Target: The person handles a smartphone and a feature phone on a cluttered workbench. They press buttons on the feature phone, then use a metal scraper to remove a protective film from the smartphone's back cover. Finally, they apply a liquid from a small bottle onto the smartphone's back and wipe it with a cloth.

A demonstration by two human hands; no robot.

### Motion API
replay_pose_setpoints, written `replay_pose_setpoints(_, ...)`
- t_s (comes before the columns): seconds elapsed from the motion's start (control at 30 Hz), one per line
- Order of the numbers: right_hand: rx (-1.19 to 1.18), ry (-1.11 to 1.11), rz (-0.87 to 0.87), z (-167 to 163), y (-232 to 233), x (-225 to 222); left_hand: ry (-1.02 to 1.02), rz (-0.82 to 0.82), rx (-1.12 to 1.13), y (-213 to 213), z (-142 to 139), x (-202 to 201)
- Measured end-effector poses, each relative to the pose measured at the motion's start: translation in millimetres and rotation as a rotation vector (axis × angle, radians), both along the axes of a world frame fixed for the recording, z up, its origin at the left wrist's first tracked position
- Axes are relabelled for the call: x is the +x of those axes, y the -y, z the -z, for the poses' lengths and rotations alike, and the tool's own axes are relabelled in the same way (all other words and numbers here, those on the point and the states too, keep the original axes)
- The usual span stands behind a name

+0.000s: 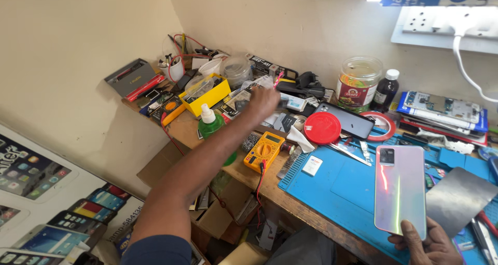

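Note:
My left hand point(263, 101) reaches far out over the cluttered back of the bench, fingers down among small parts near a yellow tray point(213, 96); what it touches is hidden. My right hand point(426, 242) holds the lower end of an iridescent smartphone point(399, 187), back side up, over the blue work mat point(342, 184). A yellow multimeter point(264, 151) with red leads lies below my left forearm.
A red lid point(322, 127), a tape roll point(381, 126), a dark phone point(348, 119), a clear jar point(357, 82), a dark bottle point(386, 90), a green spray bottle point(210, 124), stacked phone parts point(443, 112) and a grey metal sheet point(456, 200) crowd the bench. Cardboard boxes sit below its edge.

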State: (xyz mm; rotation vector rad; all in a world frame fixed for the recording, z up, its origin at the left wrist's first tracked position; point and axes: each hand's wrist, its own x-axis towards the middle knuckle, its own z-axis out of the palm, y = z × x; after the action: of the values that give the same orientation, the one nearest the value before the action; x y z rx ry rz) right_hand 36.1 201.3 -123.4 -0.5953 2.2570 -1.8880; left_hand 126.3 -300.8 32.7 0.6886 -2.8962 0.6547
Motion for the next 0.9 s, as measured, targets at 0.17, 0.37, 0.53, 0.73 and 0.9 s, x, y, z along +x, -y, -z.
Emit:
replay_pose_setpoints(0.17, 0.013, 0.032, 0.019, 0.1, 0.1, 7.2, -0.220, 0.033, -0.042, 29.6, -107.5, -12.5)
replay_pose_setpoints(0.37, -0.004, 0.008, -0.005, 42.1, 4.4, -25.6, -0.299, 0.066, -0.121, 31.5, -144.0, -20.1)
replay_pose_setpoints(0.53, -0.031, 0.061, -0.045, 64.8, 4.9, -41.3, -0.307, 0.042, -0.067, 47.7, -89.9, -24.0)
replay_pose_setpoints(0.73, -0.004, 0.037, -0.006, 63.1, -3.7, -33.6, -0.028, 0.263, 0.259, 28.4, -33.6, -48.6)
replay_pose_setpoints(0.9, -0.068, 0.075, -0.002, 28.5, -4.4, -9.1, 0.184, 0.330, 0.275, 8.2, -15.1, -58.7)
